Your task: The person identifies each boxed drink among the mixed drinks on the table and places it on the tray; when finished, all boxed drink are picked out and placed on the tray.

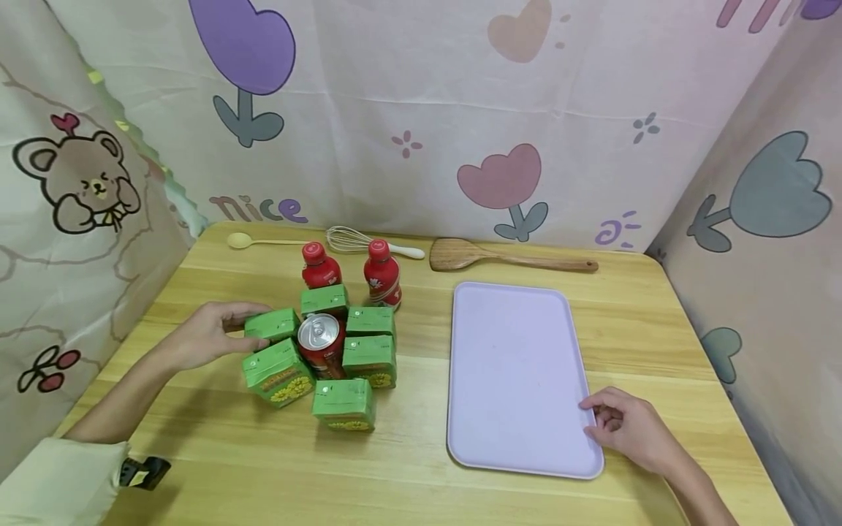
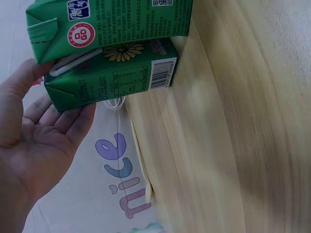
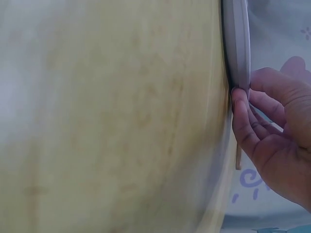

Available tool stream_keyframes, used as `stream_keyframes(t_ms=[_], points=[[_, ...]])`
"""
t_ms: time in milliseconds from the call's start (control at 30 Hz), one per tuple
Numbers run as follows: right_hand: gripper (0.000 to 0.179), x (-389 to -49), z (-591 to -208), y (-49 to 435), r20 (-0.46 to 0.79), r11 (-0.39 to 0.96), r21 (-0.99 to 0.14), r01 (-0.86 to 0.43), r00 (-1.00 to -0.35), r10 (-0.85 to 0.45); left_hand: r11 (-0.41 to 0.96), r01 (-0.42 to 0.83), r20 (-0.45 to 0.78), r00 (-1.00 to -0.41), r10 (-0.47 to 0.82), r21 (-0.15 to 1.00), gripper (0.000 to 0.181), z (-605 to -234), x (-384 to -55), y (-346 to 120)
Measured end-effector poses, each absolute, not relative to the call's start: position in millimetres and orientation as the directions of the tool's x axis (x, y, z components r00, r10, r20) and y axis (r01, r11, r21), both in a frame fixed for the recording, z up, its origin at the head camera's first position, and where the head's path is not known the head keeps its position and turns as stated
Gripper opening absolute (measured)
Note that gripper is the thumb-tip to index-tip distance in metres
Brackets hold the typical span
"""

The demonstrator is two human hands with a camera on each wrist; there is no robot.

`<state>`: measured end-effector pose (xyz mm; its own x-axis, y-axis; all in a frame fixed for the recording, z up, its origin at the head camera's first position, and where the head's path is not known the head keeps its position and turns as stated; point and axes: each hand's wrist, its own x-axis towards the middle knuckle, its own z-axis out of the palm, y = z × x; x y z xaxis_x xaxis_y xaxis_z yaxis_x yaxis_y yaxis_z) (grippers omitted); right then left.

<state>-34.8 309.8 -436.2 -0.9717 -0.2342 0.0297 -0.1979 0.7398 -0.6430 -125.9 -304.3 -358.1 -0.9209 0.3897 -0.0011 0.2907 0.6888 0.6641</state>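
Note:
My left hand (image 1: 209, 332) holds a green drink carton (image 1: 272, 323) near its top, thumb on the near side and fingers behind. In the left wrist view, that carton (image 2: 112, 80) has a straw on its side, and a second carton (image 2: 116, 22) stands right against it. Several more green cartons (image 1: 345, 402) are grouped around a red cola can (image 1: 320, 343). My right hand (image 1: 628, 427) pinches the right rim of a lilac tray (image 1: 516, 380), which bears nothing. In the right wrist view, the thumb and fingers meet around the tray's edge (image 3: 238, 48).
Two red bottles (image 1: 384, 281) stand behind the cartons. Along the back of the wooden table (image 1: 217, 467) lie a pale spoon (image 1: 241, 240), a whisk (image 1: 408, 251) and a wooden spatula (image 1: 457, 254). A printed cloth (image 1: 395, 88) hangs behind and at both sides.

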Motion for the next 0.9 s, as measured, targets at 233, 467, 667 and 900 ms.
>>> stream_keyframes(t_ms=[233,467,667,900], points=[[0.031,-37.5,-435.8,306.8,0.059,0.736,-0.638,-0.228,-0.967,-0.248,0.704,0.304,0.028,-0.927,0.374,0.641,0.045,-357.6,-128.6,-301.8],[0.031,-42.5,-435.1,302.4,0.065,0.732,-0.639,-0.236,-0.965,-0.254,0.731,0.261,0.011,-0.945,0.328,0.630,0.048,-348.9,-130.0,-298.7],[0.032,-45.2,-433.3,301.5,0.035,0.722,-0.654,-0.225,-0.963,-0.268,0.726,0.267,0.064,-0.954,0.294,0.633,0.047,-335.1,-132.1,-298.7],[0.032,-48.4,-430.7,301.0,-0.043,0.727,-0.665,-0.170,-0.963,-0.264,0.713,0.315,0.160,-0.947,0.278,0.627,0.047,-311.9,-134.5,-295.7]])
